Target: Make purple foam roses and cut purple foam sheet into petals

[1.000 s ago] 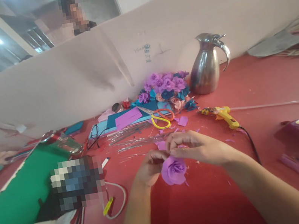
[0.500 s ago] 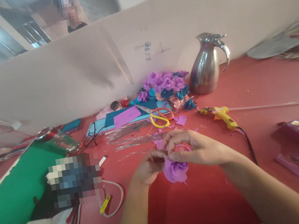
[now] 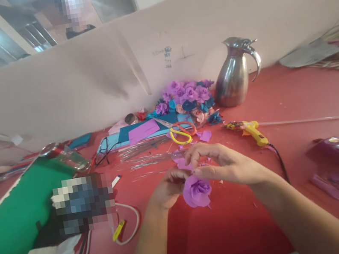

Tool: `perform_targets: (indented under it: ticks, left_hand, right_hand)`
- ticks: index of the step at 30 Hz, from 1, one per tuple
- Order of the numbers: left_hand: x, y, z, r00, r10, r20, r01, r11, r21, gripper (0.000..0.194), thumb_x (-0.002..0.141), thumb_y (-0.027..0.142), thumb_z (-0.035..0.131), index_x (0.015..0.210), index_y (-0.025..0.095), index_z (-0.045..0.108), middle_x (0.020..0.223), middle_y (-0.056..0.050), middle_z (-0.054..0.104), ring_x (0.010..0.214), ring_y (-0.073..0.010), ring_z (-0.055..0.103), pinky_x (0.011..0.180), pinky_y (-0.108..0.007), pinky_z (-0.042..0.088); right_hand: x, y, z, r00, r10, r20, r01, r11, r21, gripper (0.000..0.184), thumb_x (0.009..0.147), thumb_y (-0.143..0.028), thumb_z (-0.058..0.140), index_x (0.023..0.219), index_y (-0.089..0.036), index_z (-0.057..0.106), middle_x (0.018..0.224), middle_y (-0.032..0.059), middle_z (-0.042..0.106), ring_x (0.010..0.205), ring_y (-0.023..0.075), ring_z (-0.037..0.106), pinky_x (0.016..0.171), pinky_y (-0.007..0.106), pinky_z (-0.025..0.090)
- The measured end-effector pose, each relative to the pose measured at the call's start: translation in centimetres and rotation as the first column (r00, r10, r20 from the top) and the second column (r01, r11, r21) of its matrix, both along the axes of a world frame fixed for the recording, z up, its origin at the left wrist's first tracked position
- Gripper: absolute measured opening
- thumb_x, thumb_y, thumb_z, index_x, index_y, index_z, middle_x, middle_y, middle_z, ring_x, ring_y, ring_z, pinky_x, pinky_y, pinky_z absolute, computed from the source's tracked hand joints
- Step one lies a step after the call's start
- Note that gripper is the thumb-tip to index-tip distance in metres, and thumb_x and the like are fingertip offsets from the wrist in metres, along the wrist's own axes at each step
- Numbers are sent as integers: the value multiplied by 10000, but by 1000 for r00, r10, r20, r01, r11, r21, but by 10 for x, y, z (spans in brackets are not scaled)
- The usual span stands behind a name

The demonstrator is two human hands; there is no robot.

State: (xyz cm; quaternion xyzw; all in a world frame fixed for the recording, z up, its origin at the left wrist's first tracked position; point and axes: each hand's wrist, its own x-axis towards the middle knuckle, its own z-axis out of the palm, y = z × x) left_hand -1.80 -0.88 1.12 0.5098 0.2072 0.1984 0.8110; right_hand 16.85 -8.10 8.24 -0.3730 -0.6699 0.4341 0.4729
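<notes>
A purple paper rose (image 3: 197,191) with layered petals faces up above the red table, tilted toward me. My left hand (image 3: 169,190) is closed on it from behind and to the left; the fingertips and the flower's base are partly hidden. Over the rose's upper edge hovers my right hand (image 3: 223,163), thumb and fingers apart, the thumb at or very near a petal. Purple paper scraps (image 3: 180,163) lie just beyond the hands. Farther off, scissors (image 3: 180,136) with yellow and orange handles rest partly on purple paper sheets (image 3: 143,131).
Finished paper flowers (image 3: 188,93) are heaped against the wall beside a steel jug (image 3: 232,75). A yellow glue gun (image 3: 255,132) with its cord lies right of my hands. Wire stems (image 3: 149,160), glasses (image 3: 106,151), a glass jar (image 3: 76,160) and a green board (image 3: 14,231) are leftward.
My right thumb was pressed over the rose's petals half a second ago; it has since lifted back and the fingers parted, uncovering the bloom. The left hand keeps its hold.
</notes>
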Motion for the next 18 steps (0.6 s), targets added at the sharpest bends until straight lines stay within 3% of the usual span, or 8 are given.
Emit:
perform_targets:
  ticks: [5, 9, 13, 18]
  left_hand:
    - [2, 0, 1, 1000, -11, -14, 11, 1000, -11, 140, 555, 207, 773, 587, 108, 679, 554, -24, 587, 514, -104, 494, 520, -231, 397]
    - [4, -2, 4, 1000, 17, -7, -17, 1000, -16, 152, 537, 232, 787, 582, 122, 692, 558, -25, 609, 521, -111, 507, 541, -241, 415]
    - [6, -4, 7, 993, 119, 6, -119, 993, -22, 172, 524, 253, 805, 553, 136, 683, 539, -2, 595, 506, -95, 487, 539, -236, 408]
    - [5, -7, 5, 955, 296, 16, -295, 953, -68, 188, 506, 239, 820, 544, 145, 662, 551, 10, 583, 523, -87, 484, 533, -223, 403]
  right_hand:
    - [-1, -2, 4, 992, -19, 121, 16, 999, 29, 79, 808, -252, 630, 768, -187, 647, 960, 50, 606, 908, 177, 561, 860, 340, 430]
    - [0, -1, 2, 997, -18, 77, 17, 1000, 6, 102, 832, -263, 594, 786, -190, 648, 962, 46, 614, 895, 172, 573, 846, 330, 440]
    - [-1, 2, -1, 999, -18, -35, 15, 997, -77, 166, 856, -320, 560, 804, -184, 641, 900, 37, 621, 833, 155, 571, 768, 291, 455]
    - [-4, 5, -5, 983, -133, -129, 105, 974, -202, 235, 872, -391, 523, 825, -181, 619, 847, 24, 614, 831, 156, 561, 759, 285, 435]
